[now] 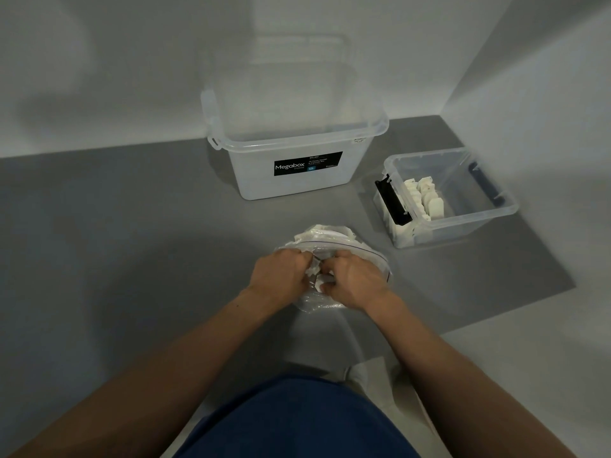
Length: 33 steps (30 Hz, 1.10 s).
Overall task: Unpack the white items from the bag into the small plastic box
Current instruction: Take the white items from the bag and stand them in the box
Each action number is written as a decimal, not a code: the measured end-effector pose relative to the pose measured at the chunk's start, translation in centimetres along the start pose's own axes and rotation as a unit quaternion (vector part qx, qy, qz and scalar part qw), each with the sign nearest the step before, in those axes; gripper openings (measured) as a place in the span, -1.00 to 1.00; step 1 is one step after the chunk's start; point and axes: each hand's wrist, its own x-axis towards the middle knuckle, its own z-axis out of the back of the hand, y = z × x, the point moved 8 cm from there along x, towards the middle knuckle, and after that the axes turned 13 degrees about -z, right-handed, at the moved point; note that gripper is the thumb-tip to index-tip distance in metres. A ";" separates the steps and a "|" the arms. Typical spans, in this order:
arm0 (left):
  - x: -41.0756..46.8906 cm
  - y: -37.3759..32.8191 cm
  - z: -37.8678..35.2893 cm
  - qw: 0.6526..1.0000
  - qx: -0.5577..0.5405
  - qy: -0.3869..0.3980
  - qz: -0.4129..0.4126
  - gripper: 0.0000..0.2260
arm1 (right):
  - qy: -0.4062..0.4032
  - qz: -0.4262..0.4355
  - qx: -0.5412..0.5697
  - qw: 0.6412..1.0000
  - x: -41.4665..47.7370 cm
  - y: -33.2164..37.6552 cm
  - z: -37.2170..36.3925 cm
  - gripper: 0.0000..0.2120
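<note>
The large translucent Megabox tub (297,173) stands farthest. The small clear plastic box (469,231) sits to its right. The soft, probably slippery clear zip bag (334,241) lies nearest. Inside its mouth the left hand (279,276) and right hand (355,280) pinch small white items (315,279), which are likely light and stiff, best taken singly by their edges.

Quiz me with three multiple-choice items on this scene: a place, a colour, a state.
1. Where is the small plastic box relative to the large box? A) left of it B) right of it, nearer the camera C) on top
2. What colour is the large box's label? A) black B) red C) yellow
3. The small plastic box is: A) empty B) holding white items C) lidded
Answers: B, it sits rightward and closer; A, the Megabox label is black; B, white items stand inside it.
</note>
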 end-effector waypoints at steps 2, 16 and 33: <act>-0.2 0.1 0.4 1.000 -0.002 -0.007 0.007 -0.87 | -0.002 0.006 -0.001 1.000 0.1 0.2 -0.2 -0.73; -2.4 4.4 2.6 0.918 -0.344 -0.155 0.123 -0.86 | -0.066 0.020 0.216 0.974 -0.6 -0.2 3.7 -0.83; -2.5 1.0 3.0 0.595 -0.767 -0.201 0.129 -0.85 | 0.034 0.017 0.458 0.888 -3.1 -2.5 9.0 -0.67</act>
